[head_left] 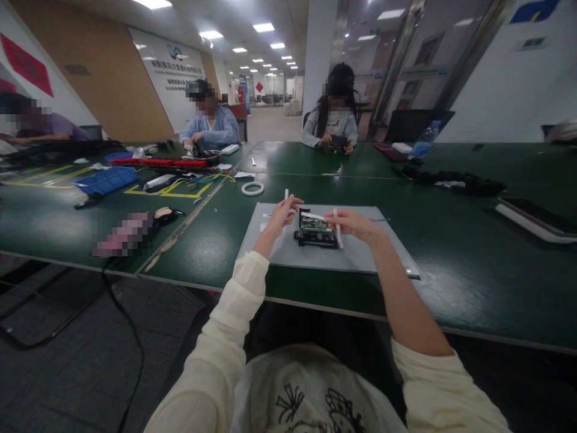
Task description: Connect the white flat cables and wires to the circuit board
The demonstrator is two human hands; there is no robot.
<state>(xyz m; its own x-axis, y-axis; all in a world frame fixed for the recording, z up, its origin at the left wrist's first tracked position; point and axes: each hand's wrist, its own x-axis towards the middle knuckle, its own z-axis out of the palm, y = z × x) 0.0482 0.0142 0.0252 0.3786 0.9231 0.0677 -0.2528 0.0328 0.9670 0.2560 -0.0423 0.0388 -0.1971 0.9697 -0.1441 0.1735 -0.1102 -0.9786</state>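
Long office with rows of square ceiling lights stretches back behind one green worktop [198, 240] that fills the middle of the view. Three other people sit around it: one at far left [63, 126], one left of centre [216, 129] and one straight across [331, 129]. One grey mat [358, 255] lies at the near edge, before the wearer. Well to its left is one blue tray [108, 180]; beyond it on the right stands one clear bottle [424, 141].

On the mat, between the wearer's two hands, sits one black-framed device [315, 239] with a green circuit board exposed.

The left hand [283, 215] is partly closed, fingers curled around one white stick [286, 193] whose end pokes up above it. The right hand [349, 222] pinches another white stick [339, 234] between thumb and fingers, just beside the device's right side. Both forearms reach forward and inward, the left sleeved nearly to the wrist, the right bare below the elbow; the right hand's stick slants downward.

Past the mat's far edge rest one white ring [252, 193] and, smaller, one white wrench-shaped piece [253, 162].
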